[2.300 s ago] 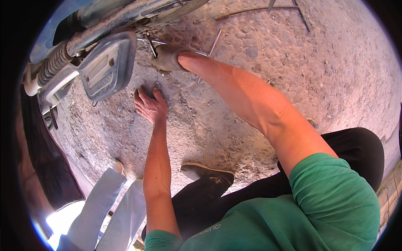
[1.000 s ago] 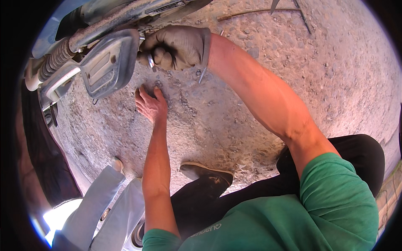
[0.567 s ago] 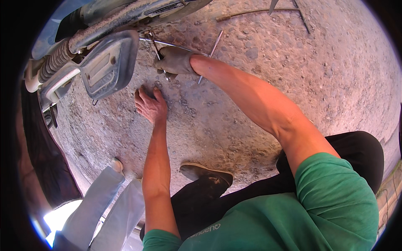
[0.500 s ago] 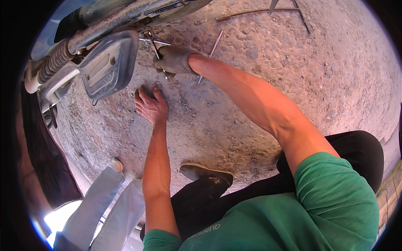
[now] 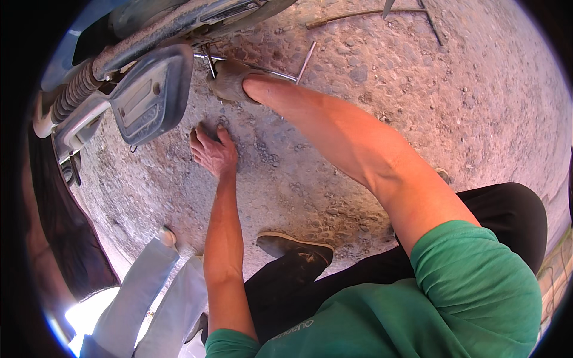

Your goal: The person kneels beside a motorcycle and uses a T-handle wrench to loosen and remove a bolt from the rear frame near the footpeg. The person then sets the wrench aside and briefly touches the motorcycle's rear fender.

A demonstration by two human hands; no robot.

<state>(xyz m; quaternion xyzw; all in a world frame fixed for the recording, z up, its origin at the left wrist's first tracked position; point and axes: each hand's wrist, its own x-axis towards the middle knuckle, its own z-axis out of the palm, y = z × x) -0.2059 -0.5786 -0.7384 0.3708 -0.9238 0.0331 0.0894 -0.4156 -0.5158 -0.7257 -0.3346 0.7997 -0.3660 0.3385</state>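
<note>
My right hand point(image 5: 228, 82), in a brown-grey work glove, is closed beside the underside of a dusty vehicle point(image 5: 179, 27). A thin dark metal rod-like tool point(image 5: 209, 61) rises out of its grip; the fingers are mostly hidden behind the glove's back. Just past the hand lies a shiny T-shaped bar wrench point(image 5: 280, 74), its long shaft reaching under the vehicle. My bare left hand point(image 5: 216, 152) leans on the gritty ground with fingers apart, holding nothing. Close to it hangs a grey plastic flap point(image 5: 152, 95).
A ribbed rubber boot point(image 5: 76, 90) covers part of the vehicle at left. Rusty rods point(image 5: 364, 17) lie on the ground at the far side. Another person's pale trouser legs point(image 5: 140, 286) stand at lower left. My shoe point(image 5: 292, 246) is planted below my arms.
My right hand has shifted left toward the vehicle, and the rod-like tool has turned more upright. The T-shaped wrench's crossbar is now partly behind my forearm. The left hand has barely moved.
</note>
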